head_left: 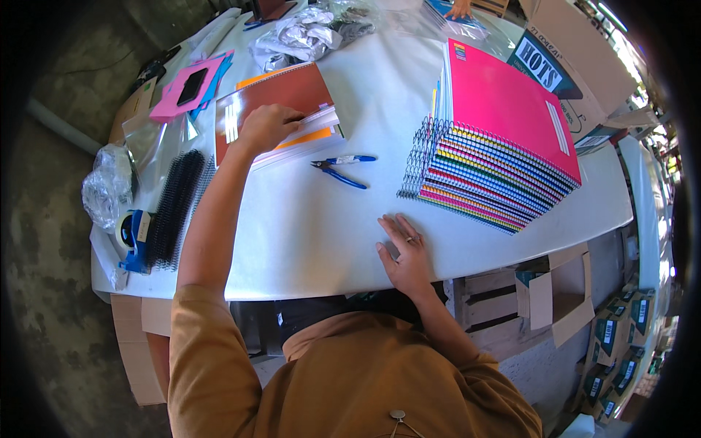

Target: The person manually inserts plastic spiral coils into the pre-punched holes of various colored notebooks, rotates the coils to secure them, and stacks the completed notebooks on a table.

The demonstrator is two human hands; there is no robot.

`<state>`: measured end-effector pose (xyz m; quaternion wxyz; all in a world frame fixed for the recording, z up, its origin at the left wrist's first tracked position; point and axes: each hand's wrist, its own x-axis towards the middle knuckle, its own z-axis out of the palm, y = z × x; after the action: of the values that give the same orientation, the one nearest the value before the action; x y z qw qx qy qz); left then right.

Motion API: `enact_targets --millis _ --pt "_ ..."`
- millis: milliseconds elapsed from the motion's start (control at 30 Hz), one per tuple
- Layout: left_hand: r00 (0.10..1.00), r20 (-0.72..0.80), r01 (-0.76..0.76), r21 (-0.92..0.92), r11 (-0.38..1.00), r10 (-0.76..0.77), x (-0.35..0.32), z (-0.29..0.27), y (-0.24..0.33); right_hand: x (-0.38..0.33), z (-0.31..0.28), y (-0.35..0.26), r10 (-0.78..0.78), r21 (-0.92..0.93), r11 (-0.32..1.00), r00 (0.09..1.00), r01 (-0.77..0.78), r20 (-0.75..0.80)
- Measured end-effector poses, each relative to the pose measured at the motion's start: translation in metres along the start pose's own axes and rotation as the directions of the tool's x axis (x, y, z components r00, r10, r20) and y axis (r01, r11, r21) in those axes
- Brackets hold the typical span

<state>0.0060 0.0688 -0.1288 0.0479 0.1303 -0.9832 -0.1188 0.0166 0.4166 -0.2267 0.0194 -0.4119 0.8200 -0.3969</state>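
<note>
**Left hand on the unbound stack, right hand flat on the table**

We reach our left hand (266, 128) out to the stack of loose notebook pages (281, 117) with its brown cover on top, lying at the far left of the white table (307, 226). Our fingers curl down over the near right edge of the cover, pressing or gripping it; we cannot tell whether they have closed around any sheets. Our right hand (405, 255) lies palm down near the table's front edge, fingers spread and holding nothing.

The blue-handled pliers (343, 166) lie just beside the stack, between our two hands. To the right stands a tall pile of finished spiral notebooks (504, 139), pink cover uppermost, fanned out toward the table's right edge. Black binding coils (175, 204) and a blue tape dispenser (133, 237) sit at the left edge.

The risk we see: the stack is unbound, so a one-handed pull on the cover alone could let the white pages underneath slide and splay out of alignment. Dragging it toward us could also catch the pliers and push them along. The fanned pile looks liable to slip if the table is jolted.
</note>
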Motion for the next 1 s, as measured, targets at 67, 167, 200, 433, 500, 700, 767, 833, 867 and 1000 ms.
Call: enact_targets --millis 67,167,200,433,500,700,767,833,867,1000 --pt "1.000 0.000 0.013 -0.004 1.000 -0.013 -0.001 -0.001 0.003 -0.001 0.001 0.001 -0.006 0.001 1.000 1.000 0.006 -0.008" --pt "1.000 -0.030 -0.007 -0.013 1.000 0.006 -0.005 0.001 0.007 -0.001 0.001 0.001 -0.005 -0.009 1.000 1.000 0.005 -0.001" --pt "0.999 -0.033 -0.007 -0.012 1.000 0.007 -0.005 0.001 0.009 -0.001 0.001 0.000 -0.007 -0.008 1.000 1.000 0.007 -0.003" --pt "0.999 -0.032 -0.011 0.026 1.000 0.012 -0.004 -0.001 0.012 -0.002 0.001 0.002 -0.010 -0.015 1.000 1.000 0.010 0.000" --pt "0.999 -0.025 -0.039 0.016 0.999 0.039 -0.001 -0.002 0.007 -0.003 0.001 0.003 -0.010 -0.016 1.000 1.000 0.010 0.000" --pt "1.000 -0.010 -0.003 -0.003 1.000 0.003 0.006 -0.002 -0.007 -0.001 0.001 0.002 -0.006 -0.018 1.000 1.000 0.007 0.013" --pt "0.956 -0.263 0.156 0.092 0.984 -0.127 0.000 -0.006 -0.014 0.001 0.004 0.003 -0.006 0.039 0.999 1.000 0.006 0.010" --pt "0.758 -0.642 0.223 0.095 0.970 -0.111 -0.010 -0.026 -0.004 -0.001 0.003 0.007 0.029 0.115 0.993 1.000 -0.029 0.006" --pt "0.666 -0.728 0.227 -0.009 0.974 -0.162 -0.019 -0.040 0.011 0.000 0.000 0.012 0.079 0.188 0.979 0.997 -0.077 -0.003" --pt "0.419 -0.811 -0.246 -0.533 0.809 -0.407 -0.117 -0.077 0.072 0.029 -0.017 -0.027 0.286 0.889 0.239 0.904 -0.390 0.319"
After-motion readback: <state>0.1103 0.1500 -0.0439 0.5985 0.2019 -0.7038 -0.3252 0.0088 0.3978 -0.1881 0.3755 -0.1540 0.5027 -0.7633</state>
